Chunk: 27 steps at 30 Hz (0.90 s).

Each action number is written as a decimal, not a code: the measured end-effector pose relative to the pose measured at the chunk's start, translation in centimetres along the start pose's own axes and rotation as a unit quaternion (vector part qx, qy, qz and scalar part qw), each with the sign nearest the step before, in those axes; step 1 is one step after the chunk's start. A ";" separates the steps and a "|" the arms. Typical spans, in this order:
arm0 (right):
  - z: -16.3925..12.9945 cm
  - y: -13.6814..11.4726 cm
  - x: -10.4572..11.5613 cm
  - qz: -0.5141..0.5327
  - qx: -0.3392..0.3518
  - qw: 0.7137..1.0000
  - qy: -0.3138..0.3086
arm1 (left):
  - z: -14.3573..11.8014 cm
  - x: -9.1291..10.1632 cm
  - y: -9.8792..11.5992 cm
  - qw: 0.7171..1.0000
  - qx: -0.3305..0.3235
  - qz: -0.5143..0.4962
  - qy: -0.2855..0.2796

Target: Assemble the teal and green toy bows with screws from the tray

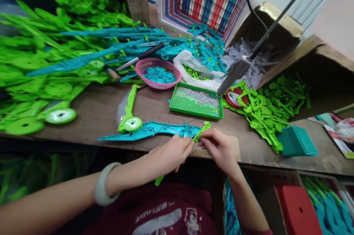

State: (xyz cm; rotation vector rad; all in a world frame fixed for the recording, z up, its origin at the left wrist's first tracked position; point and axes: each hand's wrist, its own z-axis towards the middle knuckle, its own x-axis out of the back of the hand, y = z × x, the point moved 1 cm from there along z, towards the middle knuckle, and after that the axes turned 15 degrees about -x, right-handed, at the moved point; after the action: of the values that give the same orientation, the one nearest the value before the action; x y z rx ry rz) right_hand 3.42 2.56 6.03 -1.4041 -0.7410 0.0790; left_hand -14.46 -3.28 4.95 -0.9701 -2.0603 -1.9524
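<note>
My left hand (177,150) is closed around a long lime-green plastic part (205,130); its upper end sticks out past my fingers and a lower piece shows below my wrist. Close beside it, my right hand (219,148) pinches at the part's edge near a thin wire; what lies between the fingertips is too small to make out. A blue plastic shell (163,129) lies on the table just behind my hands, with thin wires running along it. On its left part rests a green piece with a round white disc (133,124) and a translucent blade.
Behind the shell stand a green tray (196,113) of small metal pieces and a pink basket (139,71) of blue pieces. An electric screwdriver (235,74) hangs above the tray. Green parts (35,65) pile up left, more (262,117) right, near a teal basket (297,141). A hammer (138,58) lies behind.
</note>
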 end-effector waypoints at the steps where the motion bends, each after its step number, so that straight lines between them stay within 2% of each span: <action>1: -0.1 0.1 -0.1 -0.010 0.008 1.000 0.006 | -0.1 -0.3 -0.3 1.000 0.006 -0.001 0.003; 5: -0.3 0.6 -1.0 -0.062 0.077 0.993 0.066 | -0.1 -1.2 -1.4 1.000 0.004 -0.001 0.010; 10: -0.3 1.2 -2.0 -0.120 0.129 0.974 0.141 | -0.3 -1.2 -0.8 1.000 0.015 0.002 0.010; 16: -0.4 1.7 -2.3 -0.184 0.179 0.952 0.169 | -0.4 -0.8 0.7 0.998 0.006 0.068 0.008; 21: -0.4 2.0 -1.8 -0.192 0.223 0.942 0.160 | -0.3 -0.4 1.3 0.995 0.000 0.097 -0.009; 23: -0.4 1.9 -1.6 -0.183 0.208 0.949 0.154 | -0.4 -0.7 0.7 0.992 -0.024 0.120 0.005; 27: -0.7 1.7 -1.4 -0.168 0.155 0.964 0.136 | -1.2 -2.5 -1.2 0.963 -0.139 0.213 0.089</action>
State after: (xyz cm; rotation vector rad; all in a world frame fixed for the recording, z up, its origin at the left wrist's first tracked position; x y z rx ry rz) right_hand 3.26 1.63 3.92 -0.9531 -0.6940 -0.2503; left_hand -13.55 -5.20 2.87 -1.1284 -1.3653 -2.0268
